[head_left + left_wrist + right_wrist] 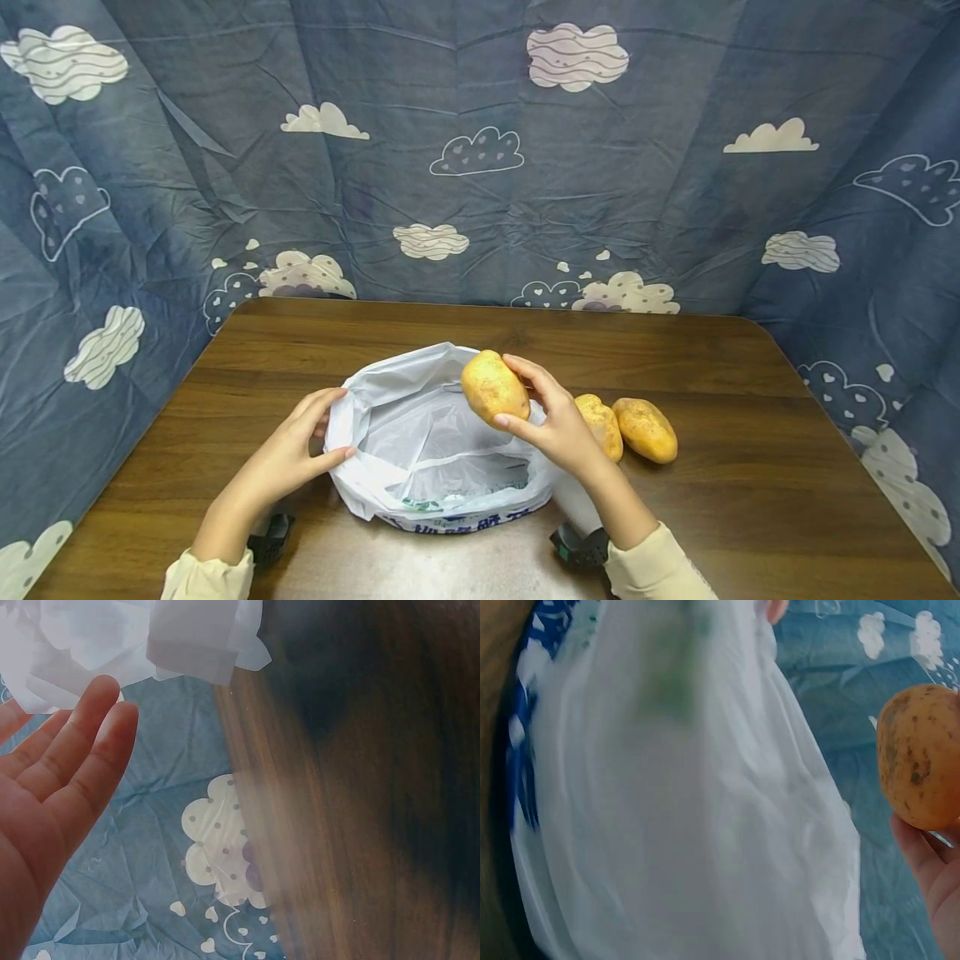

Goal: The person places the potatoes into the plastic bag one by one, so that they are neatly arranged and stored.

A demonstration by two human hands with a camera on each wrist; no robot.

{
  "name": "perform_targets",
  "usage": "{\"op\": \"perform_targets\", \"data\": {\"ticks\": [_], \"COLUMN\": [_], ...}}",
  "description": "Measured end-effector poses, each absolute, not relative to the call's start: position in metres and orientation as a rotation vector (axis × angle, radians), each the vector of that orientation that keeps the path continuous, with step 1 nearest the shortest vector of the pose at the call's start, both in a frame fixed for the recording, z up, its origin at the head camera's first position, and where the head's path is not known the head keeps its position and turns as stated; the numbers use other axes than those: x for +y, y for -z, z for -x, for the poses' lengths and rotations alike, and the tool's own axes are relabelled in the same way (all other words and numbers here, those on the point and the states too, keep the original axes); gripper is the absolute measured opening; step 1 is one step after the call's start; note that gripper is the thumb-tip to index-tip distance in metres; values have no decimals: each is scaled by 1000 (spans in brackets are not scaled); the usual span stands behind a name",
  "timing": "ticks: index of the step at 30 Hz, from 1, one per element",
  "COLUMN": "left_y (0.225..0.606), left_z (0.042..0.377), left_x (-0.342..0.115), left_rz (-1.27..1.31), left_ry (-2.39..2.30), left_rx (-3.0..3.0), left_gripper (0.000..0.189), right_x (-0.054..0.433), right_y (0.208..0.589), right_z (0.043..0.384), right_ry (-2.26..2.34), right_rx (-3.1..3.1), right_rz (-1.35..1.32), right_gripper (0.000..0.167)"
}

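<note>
A white plastic bag [450, 500] with blue and green print stands on the table, its mouth spread wide. My right hand [558, 421] grips a yellow potato [491, 387] between thumb and fingers, over the right side of the bag's mouth. Dark specks mark the same potato [919, 757] in the right wrist view. My left hand [288, 454] is at the bag's left rim, thumb and index finger spread apart with their tips at the plastic. In the left wrist view, its fingers [90, 757] stretch out against the bag [187, 637].
Two more potatoes lie on the wooden table [750, 500] right of the bag: one [600, 425] partly behind my right hand, the other [645, 431] beside it. A blue curtain [480, 200] with white clouds hangs behind the table.
</note>
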State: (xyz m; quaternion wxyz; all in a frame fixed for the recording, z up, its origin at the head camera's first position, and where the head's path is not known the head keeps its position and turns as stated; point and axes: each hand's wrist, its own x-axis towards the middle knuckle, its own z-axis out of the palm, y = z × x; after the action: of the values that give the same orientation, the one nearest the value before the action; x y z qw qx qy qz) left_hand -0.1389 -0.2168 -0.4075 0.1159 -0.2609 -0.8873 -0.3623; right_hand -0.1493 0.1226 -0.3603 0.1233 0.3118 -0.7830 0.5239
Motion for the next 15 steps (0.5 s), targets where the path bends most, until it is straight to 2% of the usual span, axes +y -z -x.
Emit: {"op": "perform_targets", "data": {"ticks": [15], "left_y": [407], "left_z": [139], "left_x": [-217], "left_rz": [762], "left_ry": [1066], "left_rx": [-2604], "left_gripper": [69], "right_x": [75], "right_y": [375], "right_z": [150], "right_ry": [-1559], "right_rx": [-2370], "right_rz": [-999], "right_gripper": [60]}}
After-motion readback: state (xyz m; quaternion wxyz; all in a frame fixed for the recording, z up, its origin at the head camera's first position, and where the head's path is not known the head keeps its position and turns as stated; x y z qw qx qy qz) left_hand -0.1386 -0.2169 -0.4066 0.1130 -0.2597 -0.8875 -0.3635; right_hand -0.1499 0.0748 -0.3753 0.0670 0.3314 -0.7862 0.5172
